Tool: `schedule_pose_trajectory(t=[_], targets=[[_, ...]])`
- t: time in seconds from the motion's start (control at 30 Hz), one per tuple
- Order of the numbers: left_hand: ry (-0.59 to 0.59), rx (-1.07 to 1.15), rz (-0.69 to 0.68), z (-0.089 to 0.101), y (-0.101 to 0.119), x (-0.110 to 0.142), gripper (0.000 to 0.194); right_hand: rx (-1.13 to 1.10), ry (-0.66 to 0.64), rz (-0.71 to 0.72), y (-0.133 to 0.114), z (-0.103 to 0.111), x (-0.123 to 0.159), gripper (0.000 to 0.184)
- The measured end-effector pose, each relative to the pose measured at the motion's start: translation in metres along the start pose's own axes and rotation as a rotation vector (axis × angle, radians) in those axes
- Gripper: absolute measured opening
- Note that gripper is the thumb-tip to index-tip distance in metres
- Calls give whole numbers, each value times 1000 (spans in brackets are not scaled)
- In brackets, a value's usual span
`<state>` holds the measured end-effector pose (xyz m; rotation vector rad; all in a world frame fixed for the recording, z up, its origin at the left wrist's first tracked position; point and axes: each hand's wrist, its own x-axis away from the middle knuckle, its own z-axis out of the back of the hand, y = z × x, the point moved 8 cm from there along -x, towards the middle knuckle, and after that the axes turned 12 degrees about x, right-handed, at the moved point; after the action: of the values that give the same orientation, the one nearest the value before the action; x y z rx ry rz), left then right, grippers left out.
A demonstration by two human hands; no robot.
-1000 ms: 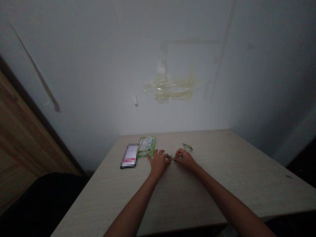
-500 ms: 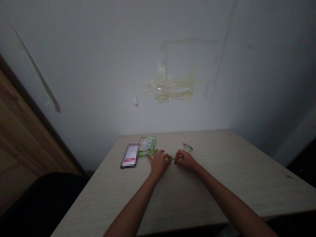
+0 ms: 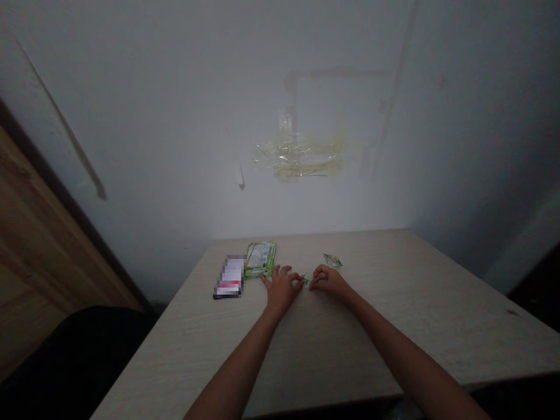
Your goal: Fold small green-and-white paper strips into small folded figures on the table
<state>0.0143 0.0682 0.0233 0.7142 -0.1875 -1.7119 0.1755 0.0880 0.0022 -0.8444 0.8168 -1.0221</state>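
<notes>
The left hand (image 3: 282, 291) pinches a small green piece (image 3: 305, 280); handling looks unfinished. The right hand (image 3: 329, 282) bunches its fingers alongside, grip unclear.

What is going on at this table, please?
The person's left hand pinches a small green piece at the table. The right hand is curled just beside it; whether it holds anything is unclear. Another piece lies beyond the right hand, with a green stack and a phone to the left.

Hands (image 3: 282, 289) at small green piece (image 3: 305, 280), phone (image 3: 230, 275), green stack (image 3: 260, 256)
</notes>
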Motion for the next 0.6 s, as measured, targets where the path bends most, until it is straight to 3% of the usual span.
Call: schedule_pose_trajectory(t=[0.17,0.37,0.6], targets=[[-6,12,6,-1,-2,-1,17,-44,55,16,5,5,-2,30],[-37,36,18,-3,-3,-1,21,45,31,39,7,-2,-2,29],[-28,40,13,-4,-3,-2,19,166,129,66,1,5,-3,25]])
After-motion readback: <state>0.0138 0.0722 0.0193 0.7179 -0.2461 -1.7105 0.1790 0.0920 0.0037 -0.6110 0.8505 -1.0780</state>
